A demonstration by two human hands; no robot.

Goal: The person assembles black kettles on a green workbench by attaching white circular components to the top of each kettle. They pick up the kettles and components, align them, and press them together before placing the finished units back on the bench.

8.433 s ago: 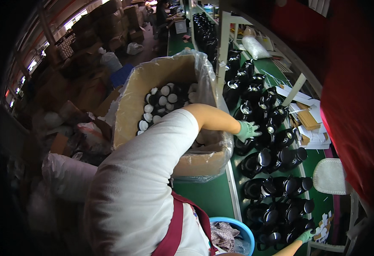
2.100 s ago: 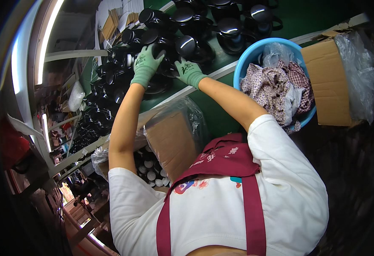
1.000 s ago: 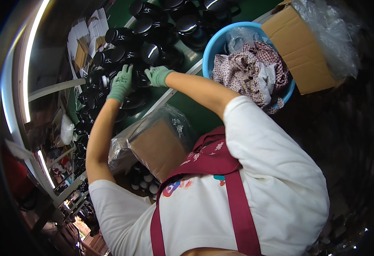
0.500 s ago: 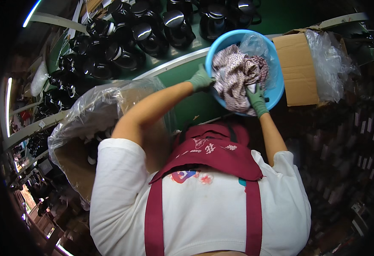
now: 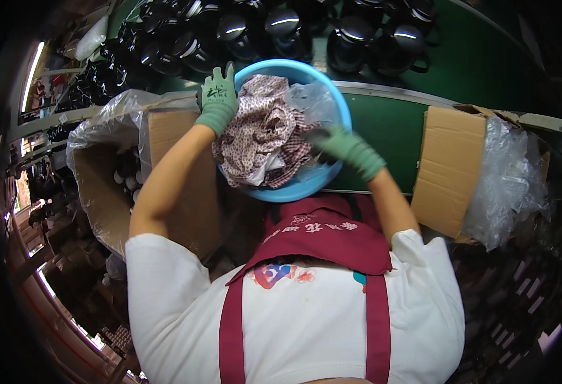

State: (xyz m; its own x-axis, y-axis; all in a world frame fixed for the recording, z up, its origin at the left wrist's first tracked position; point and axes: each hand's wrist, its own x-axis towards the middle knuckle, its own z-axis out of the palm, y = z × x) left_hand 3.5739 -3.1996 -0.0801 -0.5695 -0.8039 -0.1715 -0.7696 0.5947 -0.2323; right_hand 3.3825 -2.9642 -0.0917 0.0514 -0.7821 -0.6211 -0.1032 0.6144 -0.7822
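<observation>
A light blue plastic basin (image 5: 347,115) sits at the green bench edge in front of me, holding crumpled patterned cloth (image 5: 255,118) and clear plastic film (image 5: 313,99). My left hand (image 5: 219,99), in a green glove with dark fingertips, is at the basin's left rim beside the cloth. Its fingers point away from me and stand apart, with nothing visible in them. Over the basin's right side is my right hand (image 5: 348,150), also gloved. Motion smears its fingers near the cloth and film, so I cannot see whether they hold anything.
Several glossy black lidded jugs (image 5: 351,45) crowd the green bench (image 5: 383,121) beyond the basin. At the left stands an open carton (image 5: 181,173) lined with clear plastic. Another cardboard box (image 5: 450,169), with clear plastic bags (image 5: 508,185), stands at the right.
The basin with the cloth has moved left, away from the right-hand box and closer to the left carton. My right hand has come off the cloth; my left fingers have spread at the rim.
</observation>
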